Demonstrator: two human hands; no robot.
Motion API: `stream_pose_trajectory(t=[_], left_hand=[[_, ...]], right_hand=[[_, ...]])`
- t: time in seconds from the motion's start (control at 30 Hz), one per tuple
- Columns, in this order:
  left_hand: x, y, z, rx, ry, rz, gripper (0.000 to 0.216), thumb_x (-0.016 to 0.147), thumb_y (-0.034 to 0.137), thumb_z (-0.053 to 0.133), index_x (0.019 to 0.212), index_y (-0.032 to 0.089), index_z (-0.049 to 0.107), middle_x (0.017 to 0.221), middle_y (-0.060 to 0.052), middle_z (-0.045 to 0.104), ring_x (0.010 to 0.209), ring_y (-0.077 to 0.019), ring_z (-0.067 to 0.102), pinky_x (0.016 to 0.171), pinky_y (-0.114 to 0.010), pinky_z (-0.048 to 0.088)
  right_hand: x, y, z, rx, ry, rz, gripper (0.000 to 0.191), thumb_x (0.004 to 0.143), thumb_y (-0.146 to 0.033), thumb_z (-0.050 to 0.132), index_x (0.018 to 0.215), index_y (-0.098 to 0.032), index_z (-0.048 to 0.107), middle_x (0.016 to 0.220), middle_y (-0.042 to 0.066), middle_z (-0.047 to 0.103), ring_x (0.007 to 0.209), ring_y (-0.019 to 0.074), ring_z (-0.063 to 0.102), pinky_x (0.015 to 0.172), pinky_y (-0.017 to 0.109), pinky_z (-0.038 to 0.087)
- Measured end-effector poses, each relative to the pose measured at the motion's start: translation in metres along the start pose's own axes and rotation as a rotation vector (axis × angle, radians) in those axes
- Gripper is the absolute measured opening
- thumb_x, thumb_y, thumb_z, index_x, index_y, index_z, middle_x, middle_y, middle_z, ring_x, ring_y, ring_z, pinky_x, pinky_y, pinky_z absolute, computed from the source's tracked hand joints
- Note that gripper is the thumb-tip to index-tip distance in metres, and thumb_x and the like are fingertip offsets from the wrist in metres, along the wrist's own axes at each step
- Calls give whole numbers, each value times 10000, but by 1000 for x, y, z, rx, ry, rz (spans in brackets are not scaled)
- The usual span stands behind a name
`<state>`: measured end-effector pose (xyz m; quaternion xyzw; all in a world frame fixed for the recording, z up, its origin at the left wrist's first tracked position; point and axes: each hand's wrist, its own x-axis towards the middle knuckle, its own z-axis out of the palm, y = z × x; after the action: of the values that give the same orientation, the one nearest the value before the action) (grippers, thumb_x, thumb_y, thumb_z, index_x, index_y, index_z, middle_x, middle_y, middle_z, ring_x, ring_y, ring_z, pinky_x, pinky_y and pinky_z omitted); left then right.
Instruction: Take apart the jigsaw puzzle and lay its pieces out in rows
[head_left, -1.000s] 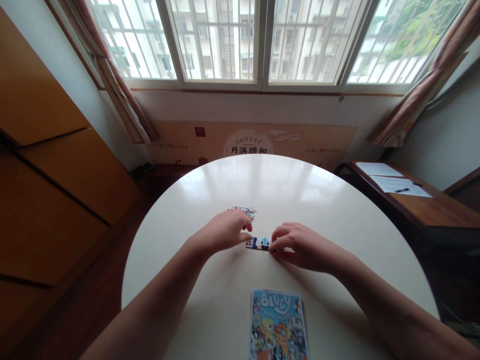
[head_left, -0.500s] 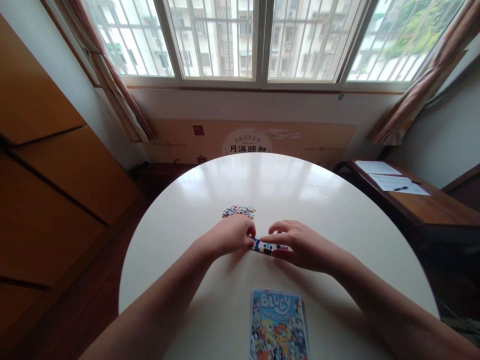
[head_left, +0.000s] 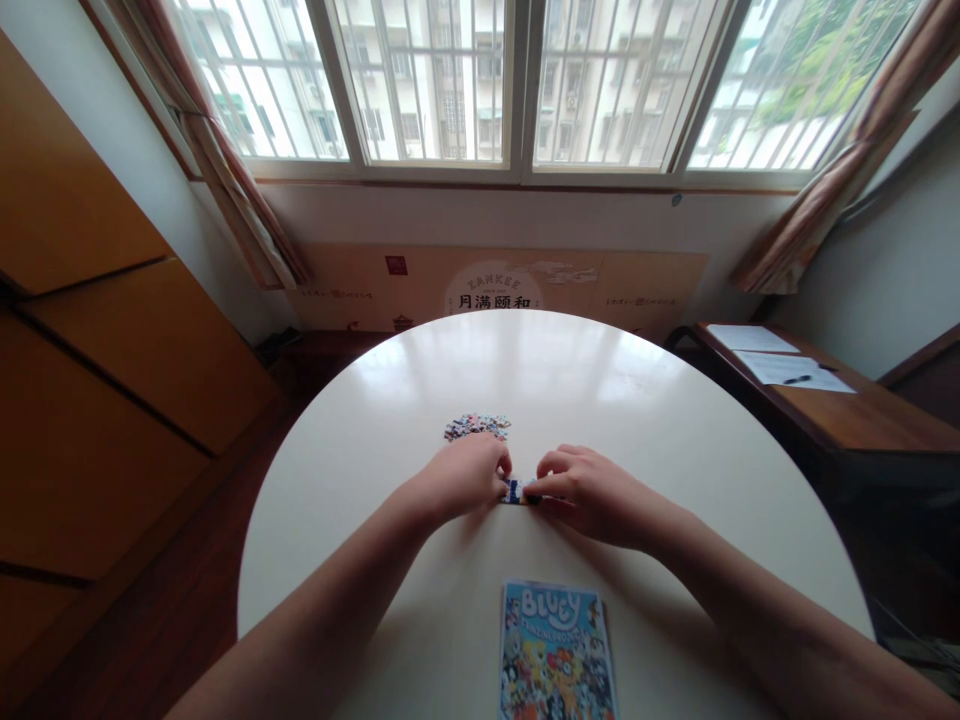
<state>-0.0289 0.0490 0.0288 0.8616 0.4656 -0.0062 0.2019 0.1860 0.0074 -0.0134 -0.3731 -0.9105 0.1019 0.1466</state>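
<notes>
A short strip of joined jigsaw puzzle pieces [head_left: 514,491], dark blue and white, lies on the white table between my hands. My left hand [head_left: 469,475] is closed, with thumb and fingertips pinching the strip's left end. From the other side my right hand [head_left: 589,490] bends its fingers down onto the strip's right part, which it mostly covers. Just beyond my left hand is a pile of loose puzzle pieces [head_left: 478,426]. Closer to me lies a blue picture card [head_left: 559,650] lettered "BLUEY", its lower edge cut off by the view.
The round white table [head_left: 360,420] fills the middle, its curved edge all round. A wooden side table [head_left: 892,415] with papers [head_left: 787,370] and a pen stands at the right. Wooden cabinets [head_left: 112,400] are on the left, windows ahead.
My right hand has moved slightly left and its fingers have come down onto the strip, covering more of it. The left hand has stayed at the left end.
</notes>
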Motion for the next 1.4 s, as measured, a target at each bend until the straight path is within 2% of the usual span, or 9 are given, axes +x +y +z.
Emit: stream_pose_trajectory(t=[0.1, 0.37, 0.53, 0.73, 0.87, 1.1, 1.33, 1.4], left_hand=[[-2, 2, 0, 24, 11, -26, 227, 732, 217, 683, 939, 215, 774, 1032, -69, 736, 965, -262, 649, 786, -322, 481], [4, -5, 2, -58, -43, -30, 196, 714, 217, 702, 902, 211, 757, 946, -48, 753, 864, -231, 665, 679, -292, 453], [4, -6, 3, -69, -24, -28, 184, 697, 207, 705, 878, 202, 733, 921, -38, 743, 842, -224, 659, 639, -286, 435], [3, -5, 4, -98, -32, -1, 160, 701, 180, 688, 855, 198, 728, 905, -29, 742, 845, -211, 657, 661, -278, 440], [0, -4, 2, -54, 0, 12, 182, 704, 235, 697, 880, 204, 734, 930, -39, 741, 848, -223, 654, 653, -290, 437], [-3, 0, -1, -11, -46, -46, 124, 710, 250, 694, 820, 214, 736, 895, -39, 743, 805, -217, 652, 609, -289, 414], [-3, 2, -1, -16, -45, -68, 167, 706, 228, 689, 872, 209, 697, 925, -37, 723, 821, -212, 633, 614, -284, 412], [-4, 4, -3, -13, -49, -67, 177, 705, 212, 691, 882, 209, 684, 928, -32, 717, 822, -209, 627, 614, -281, 407]], right_hand=[[0, 1, 1, 5, 0, 0, 178, 929, -249, 615, 1039, -307, 741, 989, 23, 679, 850, 143, 557, 778, 290, 396], [-1, -1, -1, 14, 7, 2, 162, 920, -237, 620, 1011, -290, 743, 983, 25, 675, 850, 137, 557, 770, 285, 397], [-1, -3, -1, 16, 2, 10, 168, 918, -232, 624, 1018, -298, 742, 983, 23, 675, 854, 141, 556, 767, 286, 403], [-1, -2, -2, 60, 7, 11, 203, 910, -218, 632, 1060, -305, 737, 1013, 26, 677, 900, 147, 568, 790, 282, 424], [-1, -1, -2, 75, 9, 11, 198, 911, -226, 628, 1059, -302, 737, 1003, 22, 682, 887, 139, 570, 789, 280, 424], [0, -3, -4, 73, -5, 30, 187, 907, -219, 610, 1041, -281, 724, 982, 22, 685, 872, 145, 577, 779, 284, 410], [-1, -2, -5, 36, 6, 89, 179, 869, -235, 625, 1029, -242, 703, 998, 40, 680, 907, 168, 573, 785, 300, 398], [-1, -2, -5, 32, 5, 103, 227, 860, -239, 637, 1079, -245, 699, 1001, 39, 681, 909, 171, 573, 791, 303, 397]])
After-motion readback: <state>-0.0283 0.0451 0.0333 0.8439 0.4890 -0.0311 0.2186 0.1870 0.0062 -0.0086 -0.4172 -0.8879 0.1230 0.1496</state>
